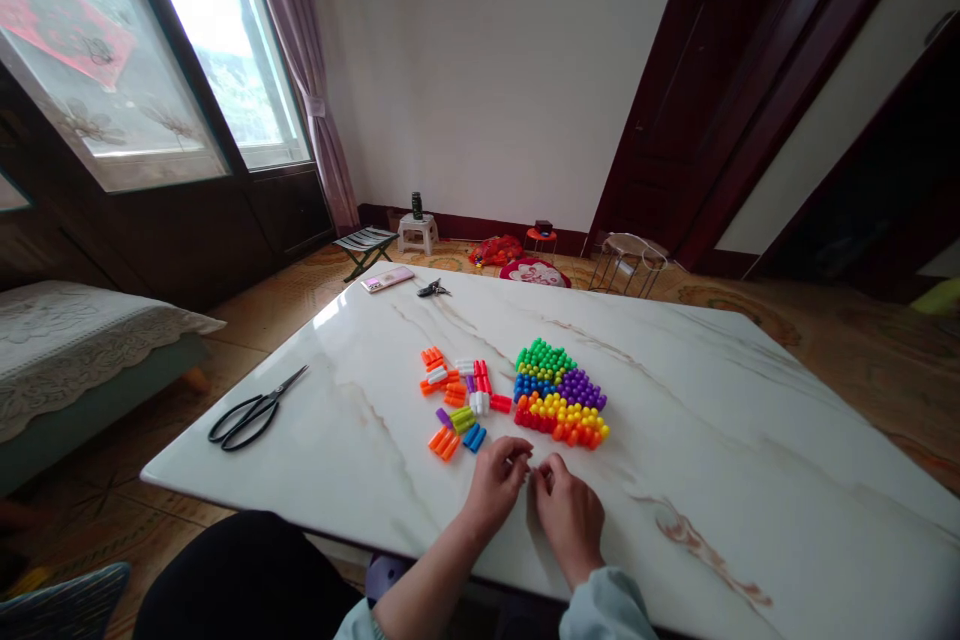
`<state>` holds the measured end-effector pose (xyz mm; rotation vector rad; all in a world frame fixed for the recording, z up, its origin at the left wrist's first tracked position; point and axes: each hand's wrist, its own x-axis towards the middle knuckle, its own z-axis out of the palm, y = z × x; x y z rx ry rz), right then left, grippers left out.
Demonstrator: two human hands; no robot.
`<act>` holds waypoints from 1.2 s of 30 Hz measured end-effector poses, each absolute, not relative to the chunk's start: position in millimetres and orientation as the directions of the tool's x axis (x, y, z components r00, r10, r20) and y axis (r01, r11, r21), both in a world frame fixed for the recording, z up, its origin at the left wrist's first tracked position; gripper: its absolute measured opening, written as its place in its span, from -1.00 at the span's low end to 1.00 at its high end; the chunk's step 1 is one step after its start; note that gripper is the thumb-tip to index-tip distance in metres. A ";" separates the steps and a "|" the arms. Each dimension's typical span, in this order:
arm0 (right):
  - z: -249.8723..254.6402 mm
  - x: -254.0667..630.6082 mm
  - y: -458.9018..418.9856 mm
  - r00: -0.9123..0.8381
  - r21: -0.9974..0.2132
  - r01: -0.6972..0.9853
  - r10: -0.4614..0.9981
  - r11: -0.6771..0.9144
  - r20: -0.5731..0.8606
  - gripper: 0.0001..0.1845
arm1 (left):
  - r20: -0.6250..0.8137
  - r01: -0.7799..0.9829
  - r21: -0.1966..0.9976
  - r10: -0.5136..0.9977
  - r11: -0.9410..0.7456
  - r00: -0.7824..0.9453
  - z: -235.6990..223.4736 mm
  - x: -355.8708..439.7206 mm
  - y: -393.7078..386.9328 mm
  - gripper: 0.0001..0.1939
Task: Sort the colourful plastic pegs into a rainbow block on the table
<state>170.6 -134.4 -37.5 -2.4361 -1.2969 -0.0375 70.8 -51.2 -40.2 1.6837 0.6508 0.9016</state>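
Observation:
My left hand (499,482) and my right hand (568,512) are close together above the white marbled table. Both have their fingers curled into a pinch with the tips almost meeting. Anything between the fingertips is too small or hidden to make out. Just beyond them stands a tight cluster of round-headed plastic pieces (561,394), grouped by colour: green, yellow, blue, purple and orange-red. Left of the cluster lie small plastic tubes in little bundles, among them orange tubes (444,444), blue tubes (475,437), olive-green tubes (462,418) and red tubes (482,377).
Black-handled scissors (255,412) rest on the table's left side. Near the far edge lie a pinkish phone-like object (388,280) and dark-handled pliers or clippers (433,289). Beyond the table (360,490) are a white stool (418,234), a folding stool (365,242) and a wire-legged stool (630,248).

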 end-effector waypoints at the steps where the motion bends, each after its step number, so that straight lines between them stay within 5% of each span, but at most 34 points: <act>1: -38.4 170.1 -133.6 0.564 -0.284 0.817 0.800 -0.502 0.206 -0.86 | 0.268 -0.009 0.948 0.780 -0.320 0.565 -39.1 68.6 -51.7 -0.83; 6: -42.9 171.3 -132.8 0.541 -0.183 0.840 0.808 -0.510 0.234 -0.84 | 0.452 0.138 0.815 0.767 -0.563 0.455 -24.5 50.7 -35.2 -0.75; 10: -44.8 170.4 -133.5 0.522 -0.146 0.853 0.809 -0.502 0.269 -0.81 | 0.522 0.401 0.707 0.812 -0.583 0.261 -8.7 33.2 9.8 -0.62; 14: -46.5 170.5 -133.5 0.511 -0.139 0.859 0.809 -0.493 0.289 -0.80 | 0.370 0.653 0.532 0.841 -0.540 0.394 -0.3 20.5 55.9 -0.49; 18: -47.9 170.9 -133.3 0.515 -0.140 0.857 0.808 -0.496 0.287 -0.80 | 0.222 0.691 0.416 0.803 -0.591 0.553 -1.3 16.7 77.9 -0.49; 24: -44.7 170.4 -134.1 0.523 -0.152 0.853 0.812 -0.500 0.260 -0.82 | 0.224 0.699 0.427 0.816 -0.574 0.533 -4.4 13.6 84.7 -0.67; 29: -37.1 168.3 -134.3 0.530 -0.188 0.847 0.812 -0.497 0.243 -0.82 | 0.383 0.554 0.585 0.804 -0.593 0.455 0.5 18.1 53.8 -0.71; 36: -39.1 170.3 -135.7 0.583 -0.352 0.794 0.785 -0.496 0.210 -0.85 | 0.319 0.304 0.704 0.668 -0.641 0.672 -16.7 46.0 -33.3 -0.70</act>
